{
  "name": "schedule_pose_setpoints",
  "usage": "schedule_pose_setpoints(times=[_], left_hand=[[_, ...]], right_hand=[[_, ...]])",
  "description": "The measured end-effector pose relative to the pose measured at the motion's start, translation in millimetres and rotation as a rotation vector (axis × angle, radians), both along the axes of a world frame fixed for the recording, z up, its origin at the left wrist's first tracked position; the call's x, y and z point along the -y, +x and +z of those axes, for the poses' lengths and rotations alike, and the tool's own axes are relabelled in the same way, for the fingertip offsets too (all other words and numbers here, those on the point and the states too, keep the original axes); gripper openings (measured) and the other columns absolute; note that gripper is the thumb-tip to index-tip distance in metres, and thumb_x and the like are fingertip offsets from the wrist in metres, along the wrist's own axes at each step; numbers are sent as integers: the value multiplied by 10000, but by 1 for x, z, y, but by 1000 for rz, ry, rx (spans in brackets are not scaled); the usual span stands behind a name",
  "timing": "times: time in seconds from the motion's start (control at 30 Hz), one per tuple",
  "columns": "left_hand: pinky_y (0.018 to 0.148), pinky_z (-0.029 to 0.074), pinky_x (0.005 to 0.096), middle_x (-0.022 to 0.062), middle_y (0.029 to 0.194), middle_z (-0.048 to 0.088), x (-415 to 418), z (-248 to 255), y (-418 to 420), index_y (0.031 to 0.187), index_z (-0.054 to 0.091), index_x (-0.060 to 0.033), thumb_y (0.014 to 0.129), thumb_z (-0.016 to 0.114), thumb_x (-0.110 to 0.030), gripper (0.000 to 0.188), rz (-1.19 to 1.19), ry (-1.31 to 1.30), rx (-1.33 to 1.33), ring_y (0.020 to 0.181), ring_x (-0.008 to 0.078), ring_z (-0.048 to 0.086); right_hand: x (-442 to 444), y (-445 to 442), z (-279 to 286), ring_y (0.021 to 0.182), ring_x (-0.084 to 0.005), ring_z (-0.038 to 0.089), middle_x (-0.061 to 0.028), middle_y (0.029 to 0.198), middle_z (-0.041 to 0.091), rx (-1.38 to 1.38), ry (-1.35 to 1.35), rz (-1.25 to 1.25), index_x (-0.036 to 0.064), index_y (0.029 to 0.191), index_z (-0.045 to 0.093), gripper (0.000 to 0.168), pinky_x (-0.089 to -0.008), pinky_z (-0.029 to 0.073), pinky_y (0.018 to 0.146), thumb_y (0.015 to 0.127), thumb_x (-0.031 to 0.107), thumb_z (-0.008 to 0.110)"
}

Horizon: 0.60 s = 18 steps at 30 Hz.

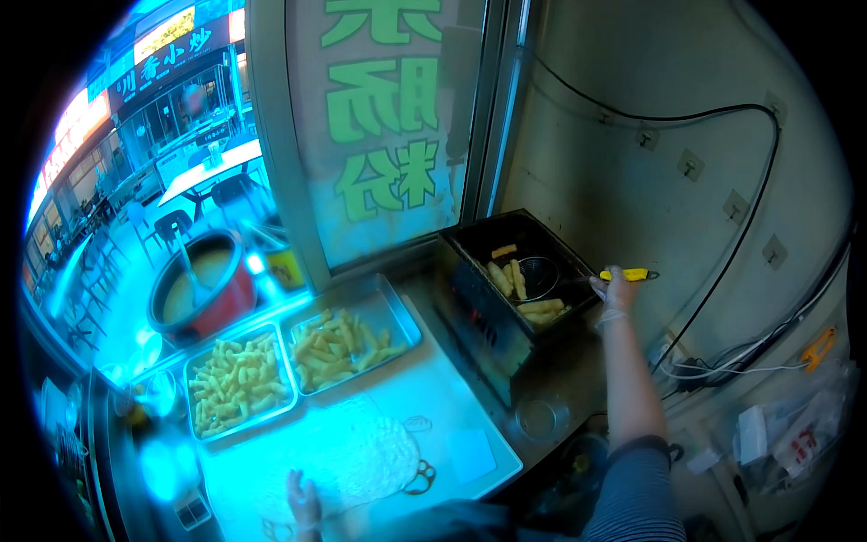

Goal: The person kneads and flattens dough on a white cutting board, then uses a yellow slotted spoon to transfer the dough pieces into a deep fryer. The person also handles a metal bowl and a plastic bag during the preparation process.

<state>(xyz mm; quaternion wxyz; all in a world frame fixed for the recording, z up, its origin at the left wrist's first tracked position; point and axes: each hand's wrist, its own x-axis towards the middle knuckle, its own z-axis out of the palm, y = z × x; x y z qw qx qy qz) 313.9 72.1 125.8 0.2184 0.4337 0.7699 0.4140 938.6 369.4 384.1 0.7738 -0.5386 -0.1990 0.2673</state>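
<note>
My right hand [615, 290], in a thin clear glove, grips the yellow handle of a wire strainer [540, 278]. The strainer's basket sits inside a dark metal deep fryer [501, 359], beside and partly under pale fried dough sticks [516, 279]. More pieces [542, 309] lie at the fryer's near corner, and one browner piece [504, 251] is near its far side. My left hand [304, 498], also gloved, is over the near edge of a flattened sheet of dough [366, 450] on a white board [474, 414]. Whether it touches the dough is unclear; nothing shows in it.
Two metal trays [295, 400] of short fried pieces stand behind the dough. A red pot [223, 308] with a ladle stands at the back left, by the open window. A clear container [542, 419] is near the fryer. Cables [731, 369] and a plastic bag [806, 433] are at right.
</note>
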Motion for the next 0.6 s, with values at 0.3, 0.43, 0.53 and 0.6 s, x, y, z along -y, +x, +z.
schedule_pose_setpoints(times=[0.3, 0.43, 0.53, 0.6], left_hand=[[1038, 326, 394, 241, 1293, 485, 3, 3, 1, 1175, 550, 39, 838, 575, -149, 387, -16, -7, 15, 1239, 351, 433], [1038, 329, 390, 239, 1285, 495, 3, 1, 1, 1172, 552, 42, 836, 578, -147, 386, -10, -2, 6, 1234, 348, 441], [1037, 333, 389, 241, 1279, 500, 1, 1, 2, 1171, 552, 43, 835, 579, -144, 385, -17, 5, -2, 1230, 349, 446], [1036, 334, 388, 243, 1276, 501, 1, 1, 2, 1170, 552, 44, 835, 578, -141, 383, -23, 6, -2, 1229, 351, 447]], right_hand=[[11, -9, 4, 635, -288, 671, -167, 888, 614, -15, -61, 30, -31, 1017, 522, 284, -356, 587, 621, 823, 158, 608], [15, -24, 8, 632, -271, 669, -171, 890, 618, 85, -46, 57, -47, 991, 547, 280, -341, 586, 620, 825, 165, 626], [11, -25, 4, 650, -247, 667, -144, 891, 621, 201, -47, 58, -30, 975, 571, 257, -320, 574, 622, 850, 188, 624], [10, -28, 0, 672, -226, 666, -111, 891, 623, 340, -12, 87, -11, 973, 588, 242, -299, 557, 642, 872, 207, 615]])
